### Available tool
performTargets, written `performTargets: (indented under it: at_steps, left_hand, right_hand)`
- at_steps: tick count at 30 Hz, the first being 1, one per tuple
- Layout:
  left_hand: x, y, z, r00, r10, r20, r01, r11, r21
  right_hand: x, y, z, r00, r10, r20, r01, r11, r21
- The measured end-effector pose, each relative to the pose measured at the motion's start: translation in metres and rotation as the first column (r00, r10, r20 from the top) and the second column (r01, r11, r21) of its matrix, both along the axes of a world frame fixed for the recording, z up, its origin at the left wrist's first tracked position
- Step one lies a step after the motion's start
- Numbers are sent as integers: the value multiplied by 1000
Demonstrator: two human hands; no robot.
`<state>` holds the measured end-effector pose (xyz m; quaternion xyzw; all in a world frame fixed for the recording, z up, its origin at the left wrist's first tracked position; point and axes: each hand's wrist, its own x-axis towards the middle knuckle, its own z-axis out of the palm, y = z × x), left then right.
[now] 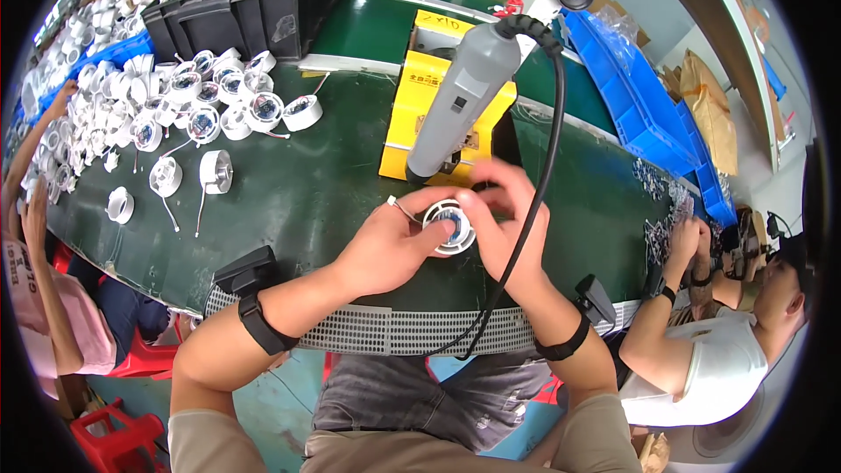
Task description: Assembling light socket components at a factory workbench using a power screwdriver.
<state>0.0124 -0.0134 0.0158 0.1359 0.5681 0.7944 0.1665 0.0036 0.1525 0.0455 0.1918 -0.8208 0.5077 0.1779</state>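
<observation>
A round white plastic housing with a blue circuit board inside is held in front of me, its open face up. My left hand is closed around its left side, the thumb pressing in on the board. A short wire with a white connector sticks out past the left fingers. At the housing's right rim is my right hand, thumb against the edge and fingers curled; some fingertips are hidden. Just beyond my hands, a grey electric screwdriver leans over a yellow screw feeder.
Many similar white housings are heaped at left, a few standing apart. Behind them is a black crate. The screwdriver's black cable hangs across my right forearm. Blue trays stand at right. People work on both sides.
</observation>
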Motion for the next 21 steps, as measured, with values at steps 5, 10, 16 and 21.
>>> performTargets:
  at_steps: [5,10,16,21]
  left_hand:
    - [-5,-10,-7,997,74,10,-73,994,-77]
    - [-6,-7,-7,980,95,175,-61,979,-193]
    - [-9,-10,1,947,63,316,4,979,-206]
    - [-12,-12,-5,940,87,329,-20,979,-201]
  right_hand:
    - [-38,-45,20,910,-156,-384,171,985,5]
    - [-45,-60,21,952,118,-282,-172,969,-174]
    - [-64,-56,50,956,42,-292,-217,770,-600]
    - [-77,-52,45,966,-44,-254,-90,866,-492]
